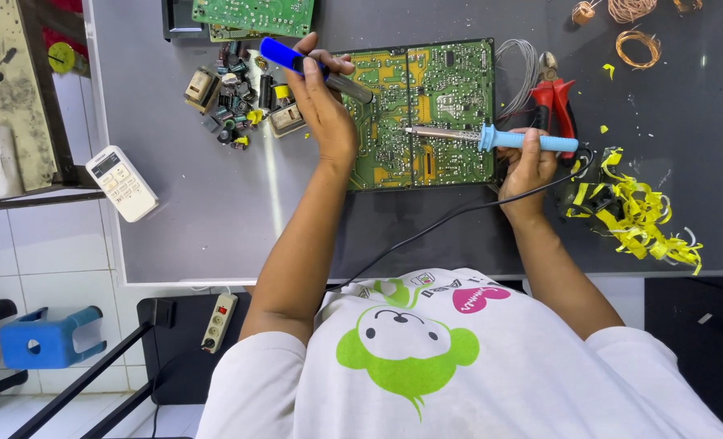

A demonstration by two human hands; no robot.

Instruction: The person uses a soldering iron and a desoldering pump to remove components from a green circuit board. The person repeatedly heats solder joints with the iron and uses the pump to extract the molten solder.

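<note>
A green circuit board (442, 81) lies solder side up on the grey table (199, 219). My right hand (528, 167) grips a soldering iron (508, 140) by its light blue handle, with the metal tip resting on the board near its middle. My left hand (325, 102) holds a desoldering pump (296, 61) with a blue plunger end and a grey barrel that points down at the board's upper left part. The iron's black cord (426, 228) runs from my right hand toward my body.
A heap of loose electronic parts (235, 93) sits left of the board. Red-handled pliers (558, 93), grey wire, copper coils (638, 45) and yellow tape scraps (642, 215) lie to the right. Another green board (251, 15) is at the top. A white remote (121, 183) overhangs the table's left edge.
</note>
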